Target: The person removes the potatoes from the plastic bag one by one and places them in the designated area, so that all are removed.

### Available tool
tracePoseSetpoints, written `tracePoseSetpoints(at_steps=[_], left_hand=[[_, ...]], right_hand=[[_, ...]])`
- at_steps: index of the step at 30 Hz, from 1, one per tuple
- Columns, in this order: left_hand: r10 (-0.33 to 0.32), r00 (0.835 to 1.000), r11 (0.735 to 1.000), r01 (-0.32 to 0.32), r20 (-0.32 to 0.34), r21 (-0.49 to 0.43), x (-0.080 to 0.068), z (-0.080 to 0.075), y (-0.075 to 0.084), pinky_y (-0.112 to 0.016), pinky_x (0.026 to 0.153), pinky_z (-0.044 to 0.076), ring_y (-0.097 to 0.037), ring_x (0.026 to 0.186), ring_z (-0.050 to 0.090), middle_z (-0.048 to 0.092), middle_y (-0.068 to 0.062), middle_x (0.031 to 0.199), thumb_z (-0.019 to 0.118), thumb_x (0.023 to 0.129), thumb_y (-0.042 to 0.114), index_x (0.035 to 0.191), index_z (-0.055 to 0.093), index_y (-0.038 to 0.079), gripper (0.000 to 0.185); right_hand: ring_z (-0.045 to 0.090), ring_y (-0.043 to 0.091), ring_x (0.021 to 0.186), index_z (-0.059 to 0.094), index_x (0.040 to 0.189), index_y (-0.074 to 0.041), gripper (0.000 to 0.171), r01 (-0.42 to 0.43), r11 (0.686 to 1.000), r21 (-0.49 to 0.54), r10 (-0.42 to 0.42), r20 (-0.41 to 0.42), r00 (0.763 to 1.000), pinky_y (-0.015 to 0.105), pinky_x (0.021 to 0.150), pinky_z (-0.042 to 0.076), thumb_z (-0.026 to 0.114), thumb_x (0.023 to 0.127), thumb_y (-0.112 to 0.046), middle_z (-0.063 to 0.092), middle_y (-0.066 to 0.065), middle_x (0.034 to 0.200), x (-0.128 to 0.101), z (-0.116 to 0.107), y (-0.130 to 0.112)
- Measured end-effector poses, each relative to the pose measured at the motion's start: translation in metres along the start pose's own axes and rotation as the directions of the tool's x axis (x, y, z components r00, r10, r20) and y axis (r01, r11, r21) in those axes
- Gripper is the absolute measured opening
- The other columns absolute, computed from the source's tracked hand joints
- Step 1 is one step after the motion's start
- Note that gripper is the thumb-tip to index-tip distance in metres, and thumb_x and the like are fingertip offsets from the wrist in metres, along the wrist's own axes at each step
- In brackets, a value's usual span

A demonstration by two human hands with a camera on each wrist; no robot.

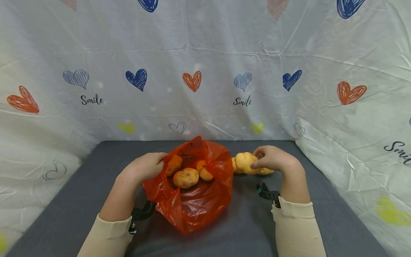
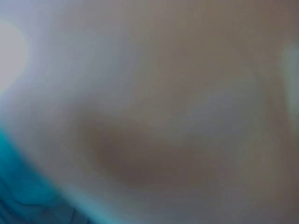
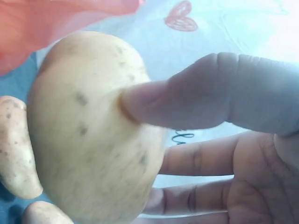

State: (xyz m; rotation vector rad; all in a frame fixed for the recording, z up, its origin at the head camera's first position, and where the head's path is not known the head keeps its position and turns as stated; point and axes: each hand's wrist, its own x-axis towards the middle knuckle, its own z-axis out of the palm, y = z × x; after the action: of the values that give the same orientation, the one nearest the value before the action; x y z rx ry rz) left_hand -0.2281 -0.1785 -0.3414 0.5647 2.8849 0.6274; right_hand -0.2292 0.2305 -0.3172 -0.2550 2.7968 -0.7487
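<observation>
A red plastic bag [image 1: 205,203] stands with its mouth open toward me, and several potatoes [image 1: 186,178] lie inside it. At the bag's left rim, my left hand [image 1: 144,167] grips the plastic; its wrist view is too blurred to show the fingers. To the right of the bag, my right hand [image 1: 276,157] holds a large pale potato [image 3: 93,126] between the thumb [image 3: 187,98] and the fingers behind it. In the head view this held potato [image 1: 245,163] is just beside the bag, over other potatoes.
More loose potatoes [image 1: 265,171] lie on the dark grey table [image 1: 250,228] right of the bag, and one potato [image 3: 16,144] shows at the left of the right wrist view. A white sheet [image 1: 212,107] with printed hearts hangs behind and at both sides.
</observation>
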Motion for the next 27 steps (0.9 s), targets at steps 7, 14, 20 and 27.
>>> tracePoseSetpoints(at_steps=[7,14,20,27], left_hand=[[-0.018,1.000,1.000,0.018,0.012,-0.006,0.000,0.002,-0.002,-0.060,0.106,0.042,-0.037,0.127,0.055,0.057,-0.019,0.143,0.039,0.107,0.014,0.149,0.052,0.003,0.046],[-0.007,1.000,1.000,0.008,0.019,-0.029,0.000,0.003,-0.004,-0.059,0.106,0.043,-0.035,0.123,0.057,0.058,-0.018,0.142,0.039,0.106,0.014,0.149,0.052,0.003,0.046],[0.001,1.000,1.000,-0.001,0.018,-0.024,0.001,0.001,-0.003,-0.059,0.107,0.043,-0.035,0.125,0.056,0.057,-0.019,0.143,0.039,0.106,0.013,0.149,0.051,0.002,0.046],[0.006,1.000,0.999,-0.005,0.016,-0.035,0.000,-0.001,0.000,-0.058,0.107,0.043,-0.033,0.123,0.057,0.059,-0.017,0.141,0.039,0.106,0.013,0.149,0.053,0.003,0.046]], right_hand=[[0.058,0.027,0.097,0.067,0.125,0.000,0.054,-0.037,0.999,-0.031,0.040,0.102,0.994,0.042,0.082,0.051,0.082,0.078,-0.022,0.063,0.014,0.117,0.016,0.022,-0.003],[0.064,0.029,0.084,0.069,0.123,-0.003,0.050,-0.107,0.991,-0.086,0.121,0.174,0.977,0.045,0.080,0.055,0.084,0.077,-0.017,0.064,0.008,0.111,0.037,0.041,0.001],[0.064,0.029,0.081,0.070,0.116,-0.003,0.044,-0.131,0.987,-0.098,0.147,0.179,0.973,0.045,0.080,0.056,0.085,0.077,-0.015,0.065,0.007,0.104,0.044,0.048,0.001],[0.061,0.027,0.075,0.070,0.113,-0.004,0.037,-0.137,0.984,-0.118,0.156,0.170,0.973,0.036,0.067,0.052,0.082,0.079,-0.011,0.063,0.006,0.096,0.045,0.046,-0.002]])
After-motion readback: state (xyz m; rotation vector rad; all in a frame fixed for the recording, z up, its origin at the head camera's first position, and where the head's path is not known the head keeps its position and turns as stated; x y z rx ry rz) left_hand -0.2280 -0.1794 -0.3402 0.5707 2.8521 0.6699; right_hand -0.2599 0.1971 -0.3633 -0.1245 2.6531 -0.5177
